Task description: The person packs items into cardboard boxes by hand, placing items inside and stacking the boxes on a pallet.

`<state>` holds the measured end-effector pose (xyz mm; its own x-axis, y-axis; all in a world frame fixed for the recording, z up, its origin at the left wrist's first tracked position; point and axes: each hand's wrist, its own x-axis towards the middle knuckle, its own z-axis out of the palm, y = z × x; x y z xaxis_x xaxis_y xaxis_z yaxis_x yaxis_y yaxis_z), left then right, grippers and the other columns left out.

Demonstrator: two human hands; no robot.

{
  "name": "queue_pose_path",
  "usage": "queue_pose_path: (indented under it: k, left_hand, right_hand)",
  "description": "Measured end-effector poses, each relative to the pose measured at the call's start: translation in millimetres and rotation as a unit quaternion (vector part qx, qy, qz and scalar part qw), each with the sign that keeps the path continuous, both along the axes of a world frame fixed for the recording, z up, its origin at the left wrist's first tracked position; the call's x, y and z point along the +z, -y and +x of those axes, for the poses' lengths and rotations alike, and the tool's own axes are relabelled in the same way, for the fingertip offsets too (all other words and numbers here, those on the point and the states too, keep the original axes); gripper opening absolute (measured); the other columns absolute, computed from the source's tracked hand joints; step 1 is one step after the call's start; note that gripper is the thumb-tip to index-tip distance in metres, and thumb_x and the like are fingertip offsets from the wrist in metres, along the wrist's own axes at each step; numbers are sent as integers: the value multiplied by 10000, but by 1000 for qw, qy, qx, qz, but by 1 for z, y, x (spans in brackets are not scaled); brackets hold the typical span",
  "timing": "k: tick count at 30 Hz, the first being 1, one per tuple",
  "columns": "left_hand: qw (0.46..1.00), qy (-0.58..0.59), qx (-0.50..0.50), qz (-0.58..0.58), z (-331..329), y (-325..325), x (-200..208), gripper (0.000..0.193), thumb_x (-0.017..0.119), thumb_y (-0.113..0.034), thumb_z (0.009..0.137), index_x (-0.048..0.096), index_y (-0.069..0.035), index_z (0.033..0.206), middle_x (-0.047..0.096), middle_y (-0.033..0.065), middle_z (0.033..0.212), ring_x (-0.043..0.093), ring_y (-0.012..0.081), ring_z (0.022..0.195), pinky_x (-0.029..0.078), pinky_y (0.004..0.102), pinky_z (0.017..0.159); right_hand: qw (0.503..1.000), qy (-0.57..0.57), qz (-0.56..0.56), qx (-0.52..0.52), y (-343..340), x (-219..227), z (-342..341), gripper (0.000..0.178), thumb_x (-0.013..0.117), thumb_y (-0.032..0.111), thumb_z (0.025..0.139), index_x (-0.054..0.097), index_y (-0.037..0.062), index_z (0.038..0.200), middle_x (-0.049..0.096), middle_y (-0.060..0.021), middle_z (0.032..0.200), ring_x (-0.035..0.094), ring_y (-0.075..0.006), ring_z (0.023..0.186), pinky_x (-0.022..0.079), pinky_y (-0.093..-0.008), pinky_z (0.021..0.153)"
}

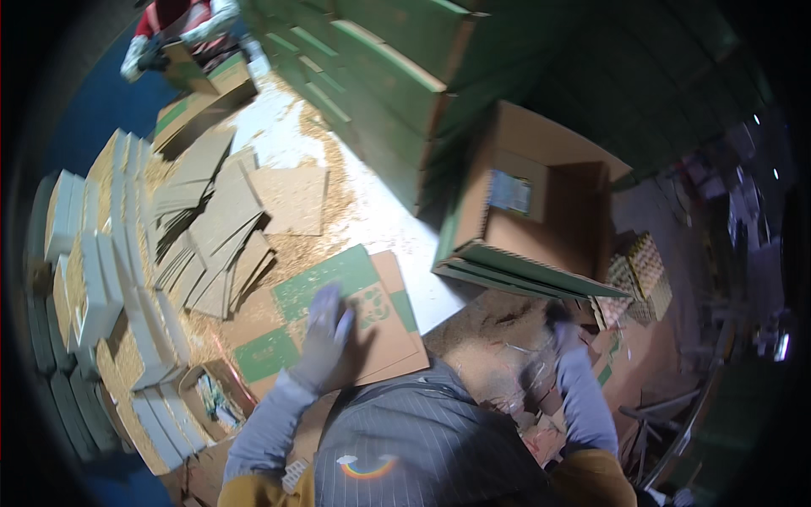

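Note:
My left hand (325,338), in a greyish glove, lies with its fingers stretched out on a flattened brown carton (372,317) with green printed panels. Crumbs are scattered over the carton's green part. Over to the right, my right hand (564,329) is beside the lower edge of an open cardboard box (549,262), which lies tilted with its mouth toward me. Shadow and blur hide the right fingers, so whether they grip the box cannot be made out. A bluish printed sheet (511,193) shows inside the box.
Grey cardboard sheets (224,211) lie fanned on the shavings-strewn table (405,262). Green cartons (380,93) are stacked behind. White blocks (101,279) stand at left near a small box of papers (215,397). Stacked egg trays (638,275) are at right. Another person (182,34) handles cartons.

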<state>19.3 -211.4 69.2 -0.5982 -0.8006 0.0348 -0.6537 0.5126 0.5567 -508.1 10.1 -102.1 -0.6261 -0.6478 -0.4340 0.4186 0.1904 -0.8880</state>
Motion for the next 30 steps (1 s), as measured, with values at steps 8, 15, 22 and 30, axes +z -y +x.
queue_pose_path:
  k: [8, 15, 22, 30]
  left_hand:
    - [971, 239, 3, -28, 113, -140, -79, 682, 555, -308, 855, 337, 59, 1387, 332, 315, 1404, 274, 480, 1337, 168, 564, 1129]
    - [988, 144, -33, -55, 132, -115, 71, 544, 588, -251, 853, 454, -10, 1322, 463, 199, 1350, 469, 340, 1242, 365, 461, 1060]
    - [988, 143, 53, -12, 145, -24, 163, 347, 657, -400, 849, 706, -136, 1068, 685, 148, 897, 667, 289, 732, 535, 358, 669]
    - [908, 10, 5, 419, 210, 33, 176, 440, 690, -370, 845, 664, -80, 1176, 713, 43, 994, 618, 91, 871, 470, 234, 820]
  right_hand:
    - [676, -478, 298, 475, 133, 121, 323, 685, 551, 463, 883, 310, 158, 1446, 561, -221, 1217, 603, -365, 1045, 475, -417, 905]
    - [639, -706, 18, 305, 155, 189, 289, 421, 681, 289, 804, 577, 149, 1187, 541, -95, 1271, 515, -348, 1142, 464, -482, 923]
    - [452, -762, -190, 423, 186, 344, 382, 574, 675, 403, 807, 524, 126, 1286, 499, -98, 1325, 457, -267, 1235, 325, -471, 1102]
    - [445, -756, -294, 380, 171, 271, 380, 451, 655, 297, 814, 562, 182, 1240, 526, -65, 1263, 481, -277, 1149, 315, -504, 1055]
